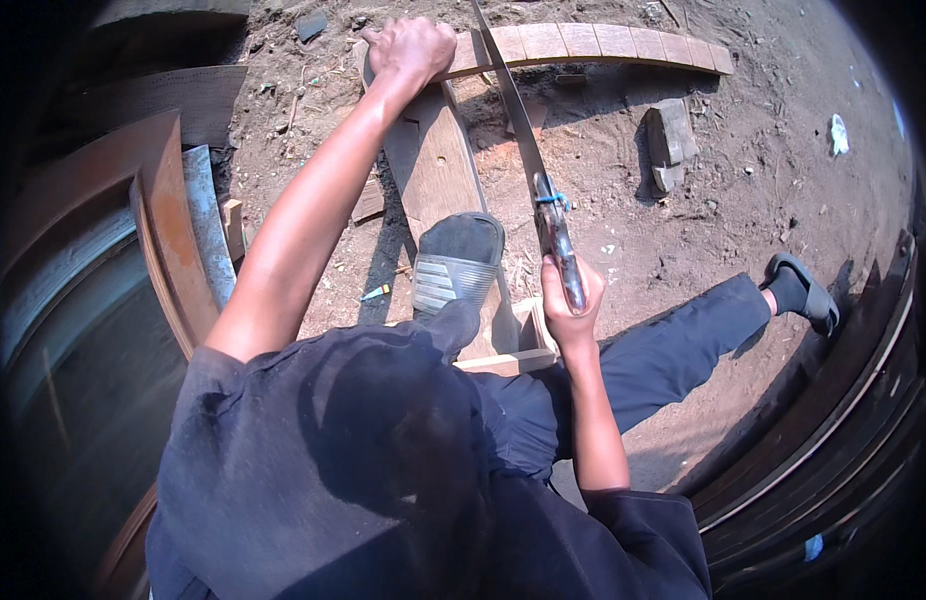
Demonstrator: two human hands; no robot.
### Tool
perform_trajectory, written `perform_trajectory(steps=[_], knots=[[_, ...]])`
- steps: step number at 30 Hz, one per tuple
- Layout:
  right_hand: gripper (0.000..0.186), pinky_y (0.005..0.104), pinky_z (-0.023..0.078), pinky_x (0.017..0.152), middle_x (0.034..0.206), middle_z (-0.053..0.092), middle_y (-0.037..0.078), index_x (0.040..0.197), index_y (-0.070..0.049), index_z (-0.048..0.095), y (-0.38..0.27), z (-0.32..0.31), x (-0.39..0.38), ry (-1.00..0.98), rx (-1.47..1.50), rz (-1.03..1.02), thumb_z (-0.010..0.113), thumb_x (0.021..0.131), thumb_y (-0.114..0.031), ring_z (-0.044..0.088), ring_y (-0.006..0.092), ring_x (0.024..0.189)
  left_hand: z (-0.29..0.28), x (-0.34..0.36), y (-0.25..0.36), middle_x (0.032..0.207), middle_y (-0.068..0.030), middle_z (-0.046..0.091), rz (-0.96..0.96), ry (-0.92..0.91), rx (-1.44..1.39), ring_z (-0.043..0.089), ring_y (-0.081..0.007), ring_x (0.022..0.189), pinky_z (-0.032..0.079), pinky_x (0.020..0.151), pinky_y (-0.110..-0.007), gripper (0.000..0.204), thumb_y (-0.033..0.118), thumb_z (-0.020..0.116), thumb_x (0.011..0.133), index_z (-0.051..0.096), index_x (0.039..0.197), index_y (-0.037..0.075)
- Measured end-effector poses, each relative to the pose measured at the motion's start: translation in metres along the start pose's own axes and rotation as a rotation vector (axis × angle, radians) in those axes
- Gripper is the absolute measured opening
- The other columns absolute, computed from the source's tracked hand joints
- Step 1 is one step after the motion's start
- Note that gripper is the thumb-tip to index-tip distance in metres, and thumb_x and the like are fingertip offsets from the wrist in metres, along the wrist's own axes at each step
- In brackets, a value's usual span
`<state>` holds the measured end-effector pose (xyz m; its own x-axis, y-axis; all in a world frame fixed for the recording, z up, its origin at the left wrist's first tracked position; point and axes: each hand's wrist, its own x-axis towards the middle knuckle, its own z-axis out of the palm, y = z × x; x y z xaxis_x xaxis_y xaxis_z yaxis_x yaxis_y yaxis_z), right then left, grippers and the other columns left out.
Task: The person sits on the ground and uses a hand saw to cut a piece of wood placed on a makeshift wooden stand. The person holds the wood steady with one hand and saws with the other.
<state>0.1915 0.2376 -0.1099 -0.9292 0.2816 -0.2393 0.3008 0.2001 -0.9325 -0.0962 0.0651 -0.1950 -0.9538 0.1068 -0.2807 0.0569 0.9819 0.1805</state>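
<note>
My right hand point(574, 298) is wrapped round the dark handle of a handsaw point(520, 120), with blue cord tied where handle meets blade. The long blade points away from me and crosses a wooden plank point(595, 42) marked with several crosswise lines. At the plank's left end, my left hand point(408, 50) is closed over it, pressing it on a low wooden bench point(430, 165). The fingers' undersides are hidden. My sandalled foot point(458, 260) rests on top of the bench. The plank's right part reaches out past the bench over the ground.
A wood block point(670, 138) lies on the dirt ground right of the saw. Curved brown wooden frames point(168, 200) stand at the left. Dark long boards point(833, 410) lie at the lower right, near my other sandalled foot point(803, 290). A white scrap point(839, 134) lies at the far right.
</note>
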Motion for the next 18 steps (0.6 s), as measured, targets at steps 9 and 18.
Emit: perform_trajectory(steps=[9,18], knots=[[0.011,0.0298,0.039,0.048,0.056,0.051,0.008,0.070,0.002,0.056,-0.003,0.027,0.052,0.003,0.083,0.028,0.058,0.079,-0.004,0.050,0.0111,0.050,0.001,0.004,0.003,0.095,-0.0293,0.065,0.018,0.019,0.019,0.059,-0.0459,0.098,0.021,0.104,-0.064,0.045,0.025,0.036,0.083,0.069,0.079,-0.006],[0.009,0.0307,0.040,0.048,0.057,0.053,0.011,0.071,0.002,0.057,-0.002,0.021,0.037,0.023,0.051,-0.006,0.058,0.079,-0.002,0.052,0.0135,0.049,0.001,0.001,0.006,0.092,-0.0299,0.065,0.028,-0.011,0.010,0.060,-0.0453,0.096,0.018,0.106,-0.066,0.044,0.024,0.035,0.083,0.068,0.075,-0.005]])
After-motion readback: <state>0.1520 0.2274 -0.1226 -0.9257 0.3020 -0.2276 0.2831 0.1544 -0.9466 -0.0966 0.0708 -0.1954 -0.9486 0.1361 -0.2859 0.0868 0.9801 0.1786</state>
